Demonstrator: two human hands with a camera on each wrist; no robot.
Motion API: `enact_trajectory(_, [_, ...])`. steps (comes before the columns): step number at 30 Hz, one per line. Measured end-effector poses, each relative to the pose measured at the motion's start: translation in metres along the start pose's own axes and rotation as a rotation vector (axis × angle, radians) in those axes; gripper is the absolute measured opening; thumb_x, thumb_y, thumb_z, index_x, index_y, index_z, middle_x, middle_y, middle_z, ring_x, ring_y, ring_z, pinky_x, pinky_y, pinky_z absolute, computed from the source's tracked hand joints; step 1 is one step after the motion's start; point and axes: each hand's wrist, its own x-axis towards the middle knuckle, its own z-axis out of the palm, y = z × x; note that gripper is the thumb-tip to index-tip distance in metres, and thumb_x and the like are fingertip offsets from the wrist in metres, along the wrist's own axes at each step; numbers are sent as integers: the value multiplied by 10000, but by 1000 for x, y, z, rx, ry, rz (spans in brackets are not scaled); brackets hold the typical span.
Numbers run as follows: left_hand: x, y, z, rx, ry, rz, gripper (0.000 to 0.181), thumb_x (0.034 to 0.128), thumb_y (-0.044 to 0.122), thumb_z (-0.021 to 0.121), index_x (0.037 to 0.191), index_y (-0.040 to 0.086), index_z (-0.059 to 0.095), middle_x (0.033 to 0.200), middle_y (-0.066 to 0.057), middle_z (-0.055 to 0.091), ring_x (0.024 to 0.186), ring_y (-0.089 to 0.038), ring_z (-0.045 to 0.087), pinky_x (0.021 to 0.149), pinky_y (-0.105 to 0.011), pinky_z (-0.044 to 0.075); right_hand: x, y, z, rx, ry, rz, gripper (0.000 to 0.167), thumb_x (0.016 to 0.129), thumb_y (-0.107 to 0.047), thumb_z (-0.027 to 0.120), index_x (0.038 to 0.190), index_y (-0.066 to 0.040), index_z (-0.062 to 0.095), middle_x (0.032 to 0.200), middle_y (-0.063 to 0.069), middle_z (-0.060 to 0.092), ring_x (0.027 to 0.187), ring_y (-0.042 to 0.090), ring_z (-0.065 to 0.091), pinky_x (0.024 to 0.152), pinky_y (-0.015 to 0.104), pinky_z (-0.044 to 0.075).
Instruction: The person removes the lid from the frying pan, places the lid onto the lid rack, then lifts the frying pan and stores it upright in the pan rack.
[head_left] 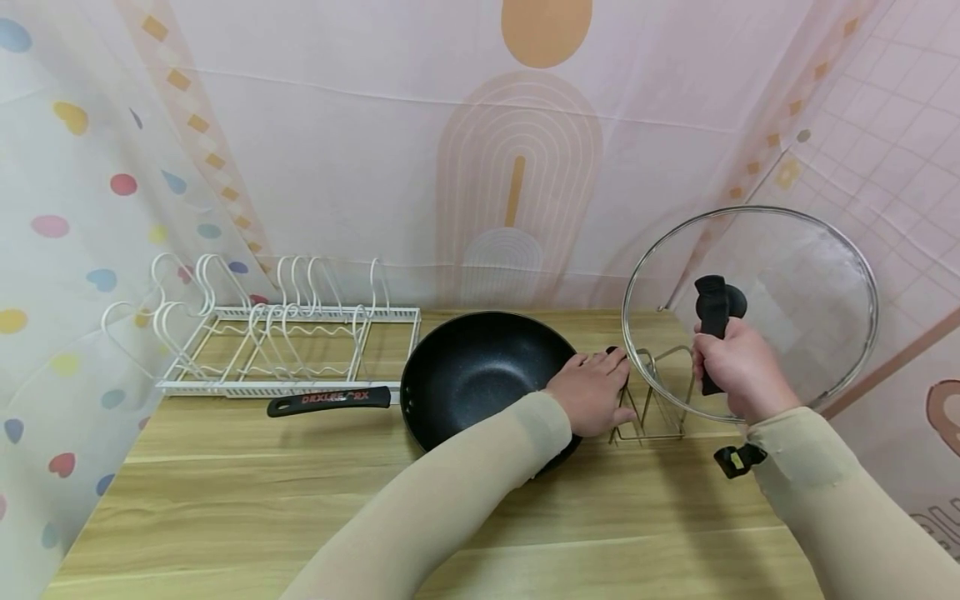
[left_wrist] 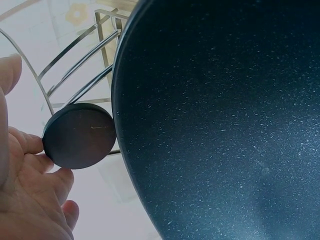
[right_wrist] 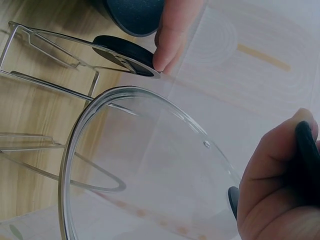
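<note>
My right hand (head_left: 742, 367) grips the black handle (head_left: 715, 321) of a large glass lid (head_left: 802, 333), held up on edge at the right. In the right wrist view, the lid's rim (right_wrist: 65, 175) overlaps the small metal wire rack (right_wrist: 50, 89). The fingers of my left hand (head_left: 592, 393) are extended over the pan's right side. Their tips touch the edge of a black disc (left_wrist: 80, 136) at the wire rack, and the thumb stands apart from it. Beside the disc lies the black wok-like pan (head_left: 487, 383), its handle (head_left: 330, 401) pointing left.
A white wire rack (head_left: 288, 389) with curved upright loops stands on the wooden table (head_left: 247, 500) at the back left, close behind the pan's handle. Patterned curtains (head_left: 337, 167) hang behind the table and at both sides.
</note>
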Motion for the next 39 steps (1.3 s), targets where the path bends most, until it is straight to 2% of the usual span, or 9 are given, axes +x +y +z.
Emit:
enact_trajectory(6, [0,0,0,7,-1,-1,807,1056,677,395,1701,233,200,1783,45,151,1632,-151,217,1328,-372,206,1,2,2,-9,-13,-4,187,1045,-118,384,1149,-14,499,658,-35,561,611,141,569,590,363,565])
enact_trajectory(14, [1,1,-1,7,-19,-13,815,1053,690,377,1706,251,165,1785,70,119,1638,-133,186,1332,-360,185,2,7,6,-4,-20,6,295,1043,-111,387,1290,40,445,645,-48,563,594,133,564,582,346,554])
enact_trajectory(39, [3,0,0,35,-7,-34,804,1044,704,389,1701,287,187,1779,102,139,1630,-145,222,1319,-369,214,3,15,16,-22,-50,33,251,1055,-113,393,1255,29,446,700,-31,568,620,141,571,591,358,561])
